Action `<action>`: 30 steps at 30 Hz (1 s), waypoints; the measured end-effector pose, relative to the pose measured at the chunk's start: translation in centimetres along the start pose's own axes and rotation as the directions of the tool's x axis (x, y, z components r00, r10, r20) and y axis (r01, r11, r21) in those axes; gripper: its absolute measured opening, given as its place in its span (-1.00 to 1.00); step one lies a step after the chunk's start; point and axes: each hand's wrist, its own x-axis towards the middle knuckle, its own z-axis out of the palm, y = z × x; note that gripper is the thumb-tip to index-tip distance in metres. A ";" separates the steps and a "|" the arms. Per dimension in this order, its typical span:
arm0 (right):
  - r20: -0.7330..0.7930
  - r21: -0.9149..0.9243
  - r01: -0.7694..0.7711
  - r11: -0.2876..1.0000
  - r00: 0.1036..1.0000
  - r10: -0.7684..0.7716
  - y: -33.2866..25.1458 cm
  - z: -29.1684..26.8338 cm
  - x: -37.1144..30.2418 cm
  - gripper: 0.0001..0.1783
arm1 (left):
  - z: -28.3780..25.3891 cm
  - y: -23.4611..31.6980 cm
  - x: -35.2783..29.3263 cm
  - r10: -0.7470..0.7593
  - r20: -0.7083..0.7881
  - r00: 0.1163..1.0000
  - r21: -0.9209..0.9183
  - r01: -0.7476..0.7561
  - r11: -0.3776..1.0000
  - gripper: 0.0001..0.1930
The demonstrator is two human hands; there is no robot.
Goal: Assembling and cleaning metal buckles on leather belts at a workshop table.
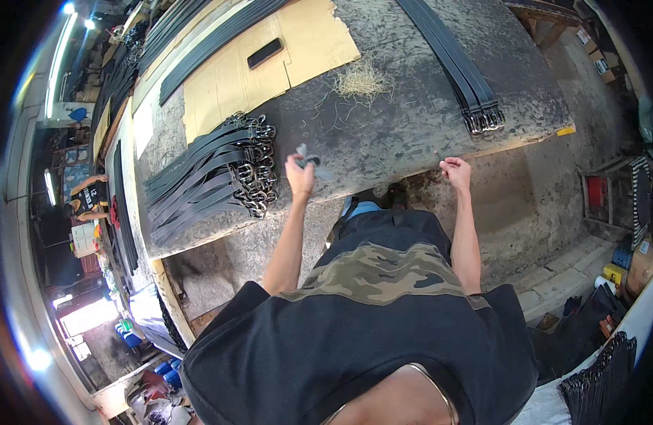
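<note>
My left hand is over the table's near edge, its fingers closed on a small grey crumpled piece, too blurred to name surely. To its left lies a fanned pile of black belts, their metal buckles toward the hand. My right hand is pinched just off the table edge, with a tiny thin thing at its fingertips that I cannot make out. Beyond that hand, a neat bundle of black belts lies with its buckles near the edge.
On the dark worktable lie a heap of tangled thread ends, cardboard sheets and a black phone. More black straps stretch along the far left. Another person is at the left. A stool-like frame stands right.
</note>
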 end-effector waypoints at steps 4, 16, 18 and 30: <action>-0.055 0.052 0.078 0.996 0.996 -0.075 -1.8 1.0 -1.3 -0.78 | 0.7 -0.8 -4.4 -0.052 0.126 0.991 0.064 0.044 0.997 -0.67; 0.077 -0.692 0.534 0.486 0.724 -0.686 -3.8 1.2 -2.5 -0.86 | 5.0 -0.6 -9.0 0.283 0.530 0.799 0.110 -0.396 0.912 -0.37; 0.097 -0.719 0.499 0.484 0.762 -0.641 -3.9 1.2 -2.2 -0.87 | 5.2 -0.3 -8.6 0.266 0.556 0.787 0.124 -0.395 0.910 -0.37; -0.056 0.400 0.071 0.914 0.997 -0.053 -4.7 2.6 -1.0 -0.90 | 4.3 1.2 -8.5 0.190 0.570 0.800 0.146 -0.326 0.934 -0.42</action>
